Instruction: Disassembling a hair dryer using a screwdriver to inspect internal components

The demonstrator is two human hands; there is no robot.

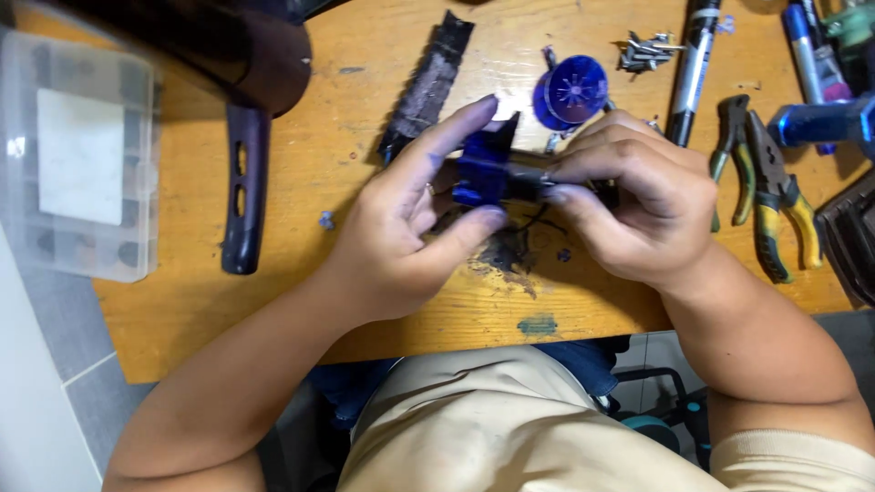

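Both hands meet over the middle of a wooden table [301, 301]. My left hand [415, 214] pinches a small blue plastic part [483, 169] between thumb and forefinger. My right hand [633, 205] grips a dark cylindrical piece [527, 185] that joins the blue part on its right side. The fingertips of both hands are smudged dark. A round blue fan-like wheel [571, 91] lies on the table just beyond the hands.
A dusty black strip [427, 84] lies behind my left hand. Pliers [764, 182], a black marker [693, 68] and small metal bits [645, 52] sit at the right. A clear plastic box [77, 155] and a dark curved handle [244, 182] are at the left.
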